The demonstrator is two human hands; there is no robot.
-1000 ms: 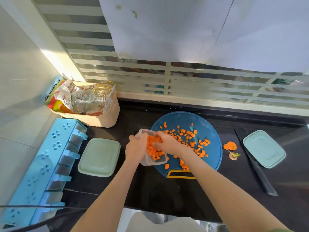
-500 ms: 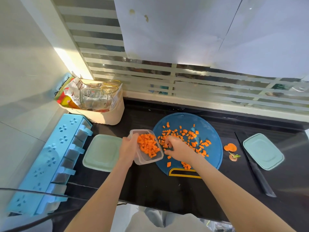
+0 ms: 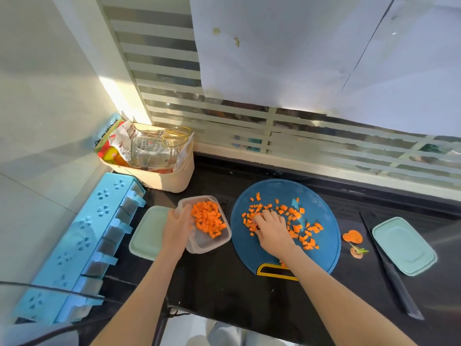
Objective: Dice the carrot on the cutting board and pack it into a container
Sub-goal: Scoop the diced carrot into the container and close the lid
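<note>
black table [image 3: 224, 290] carrying everything. round blue cutting board [image 3: 321, 208] lying right of centre on it. green lid [image 3: 404, 245] and black knife [image 3: 391, 273] lying to the board's right, knife between board and lid. clear container [image 3: 209, 245] sitting just left of the board, holding diced carrot [image 3: 208, 218] at its far end. left hand [image 3: 177, 231] gripping the container's left wall. right hand [image 3: 272, 231] resting palm-down on the board's left half, fingers bending onto loose carrot dice [image 3: 296, 228]; cannot tell whether it is pinching any. remaining dice lying scattered across the board's middle.
</note>
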